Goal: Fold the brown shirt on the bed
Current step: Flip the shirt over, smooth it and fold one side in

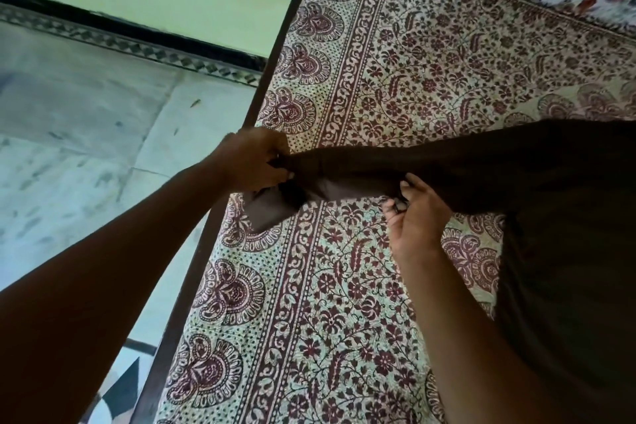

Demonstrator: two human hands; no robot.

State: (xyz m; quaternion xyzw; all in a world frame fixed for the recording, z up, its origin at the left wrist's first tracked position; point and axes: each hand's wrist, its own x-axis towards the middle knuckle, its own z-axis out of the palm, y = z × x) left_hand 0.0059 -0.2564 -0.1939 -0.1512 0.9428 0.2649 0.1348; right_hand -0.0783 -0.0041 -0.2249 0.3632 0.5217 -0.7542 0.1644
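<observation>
Risk: dark brown cloth shirt (pixel 516 175), sleeve pinched by left hand (pixel 253 162) and right hand (pixel 414 213), may slip off the block-printed maroon-and-cream bedsheet's (pixel 344 286) left edge.

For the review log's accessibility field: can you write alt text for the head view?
Two hands stretch a sleeve of the brown shirt above a bed: the left hand grips its cuff end, the right hand pinches it farther along. Below lies a maroon floral-print bedcover, with tiled floor at left.

Single head-mounted wide-angle view, aimed forward and steeply down, close above the bed (pixel 344 286); floor (pixel 86 113) visible at left.
</observation>
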